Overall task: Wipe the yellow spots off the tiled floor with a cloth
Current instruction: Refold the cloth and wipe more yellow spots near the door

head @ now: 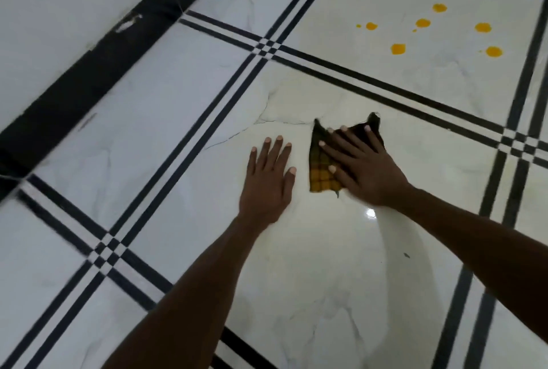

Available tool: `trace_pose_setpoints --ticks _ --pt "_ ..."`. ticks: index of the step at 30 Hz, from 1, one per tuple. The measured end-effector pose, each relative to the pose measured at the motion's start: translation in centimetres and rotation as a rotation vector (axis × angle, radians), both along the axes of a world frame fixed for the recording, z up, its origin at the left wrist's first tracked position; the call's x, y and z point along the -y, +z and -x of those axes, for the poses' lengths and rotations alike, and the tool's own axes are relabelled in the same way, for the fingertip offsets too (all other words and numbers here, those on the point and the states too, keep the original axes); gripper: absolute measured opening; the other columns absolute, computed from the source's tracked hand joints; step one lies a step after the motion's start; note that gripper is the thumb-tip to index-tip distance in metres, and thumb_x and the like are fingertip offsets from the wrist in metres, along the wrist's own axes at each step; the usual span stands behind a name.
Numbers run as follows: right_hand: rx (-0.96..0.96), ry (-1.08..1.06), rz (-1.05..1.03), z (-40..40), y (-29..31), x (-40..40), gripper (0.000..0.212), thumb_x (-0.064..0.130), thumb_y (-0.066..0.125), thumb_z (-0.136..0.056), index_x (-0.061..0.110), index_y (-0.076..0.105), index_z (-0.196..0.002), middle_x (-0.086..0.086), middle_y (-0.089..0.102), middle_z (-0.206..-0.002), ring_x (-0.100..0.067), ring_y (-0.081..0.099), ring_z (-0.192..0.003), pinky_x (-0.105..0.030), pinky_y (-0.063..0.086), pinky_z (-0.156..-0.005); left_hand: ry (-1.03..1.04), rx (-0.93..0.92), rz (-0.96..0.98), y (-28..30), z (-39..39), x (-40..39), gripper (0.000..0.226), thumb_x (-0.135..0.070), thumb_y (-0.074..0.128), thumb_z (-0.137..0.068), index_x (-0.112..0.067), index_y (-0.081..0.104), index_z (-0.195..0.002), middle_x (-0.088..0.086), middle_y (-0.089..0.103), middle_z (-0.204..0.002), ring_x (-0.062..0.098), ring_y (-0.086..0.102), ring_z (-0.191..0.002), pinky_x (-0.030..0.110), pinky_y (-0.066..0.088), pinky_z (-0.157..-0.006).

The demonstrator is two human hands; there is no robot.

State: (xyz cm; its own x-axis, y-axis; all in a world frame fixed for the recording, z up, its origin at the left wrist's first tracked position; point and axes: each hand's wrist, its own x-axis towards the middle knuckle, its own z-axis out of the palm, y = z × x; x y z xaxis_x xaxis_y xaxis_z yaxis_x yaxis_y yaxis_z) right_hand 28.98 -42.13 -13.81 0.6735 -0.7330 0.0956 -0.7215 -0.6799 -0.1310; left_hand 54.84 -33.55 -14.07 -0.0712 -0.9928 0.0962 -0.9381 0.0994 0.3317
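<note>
Several yellow spots (398, 49) dot a white marble tile at the upper right. A dark checked cloth (320, 170), stained yellow at its near end, lies flat on the tile nearer me. My right hand (364, 167) presses down on the cloth with its fingers spread. My left hand (268, 182) rests flat on the bare floor just left of the cloth, fingers apart, holding nothing. The spots lie well beyond the cloth, across a pair of black lines.
The glossy white tiled floor (178, 119) carries double black stripes that cross at the tile corners (267, 47). A black skirting band (98, 66) runs along a wall at the upper left. A light glares off the tile (370, 214) by my right wrist.
</note>
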Motion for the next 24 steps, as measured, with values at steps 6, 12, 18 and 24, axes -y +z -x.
trace_pose_setpoints --ticks 6,12,18,24 --pt "0.046 -0.666 -0.076 1.3 0.6 2.0 0.07 0.058 0.025 -0.104 0.023 0.029 -0.165 -0.01 0.026 -0.173 -0.035 0.018 -0.161 -0.062 -0.002 -0.128 0.005 0.014 0.025 -0.4 0.3 0.2 0.058 -0.042 0.028 -0.11 -0.02 0.027 -0.164 0.002 0.018 -0.175 0.021 0.007 -0.163 0.05 0.01 -0.132" --pt "0.169 -0.314 -0.238 0.3 1.2 -1.1 0.058 0.052 0.022 -0.11 0.031 0.029 -0.164 0.002 0.019 -0.175 -0.021 0.007 -0.164 -0.047 -0.006 -0.132 0.165 -0.123 0.018 1.0 2.9 1.0 0.06 -0.05 0.034 -0.107 -0.01 0.051 -0.147 0.014 0.042 -0.162 0.033 0.029 -0.156 0.056 0.016 -0.13" --pt "0.409 -0.388 -0.294 2.0 2.6 -0.7 0.056 0.02 0.042 -0.11 0.009 0.029 -0.163 -0.014 0.041 -0.163 -0.031 0.038 -0.151 -0.049 0.028 -0.127 0.218 -0.312 -0.204 4.2 11.9 5.7 0.05 -0.044 0.057 -0.1 -0.001 0.061 -0.125 0.02 0.048 -0.149 0.039 0.035 -0.146 0.055 0.029 -0.122" --pt "0.171 -0.649 -0.444 3.2 5.5 2.1 0.079 0.034 0.069 -0.096 0.02 0.029 -0.162 -0.01 0.053 -0.146 -0.034 0.044 -0.139 -0.053 0.033 -0.115 0.255 -0.524 -0.393 7.0 13.7 9.4 0.028 -0.028 0.067 -0.096 -0.009 0.063 -0.116 0.003 0.063 -0.108 0.027 0.059 -0.113 0.029 0.043 -0.083"
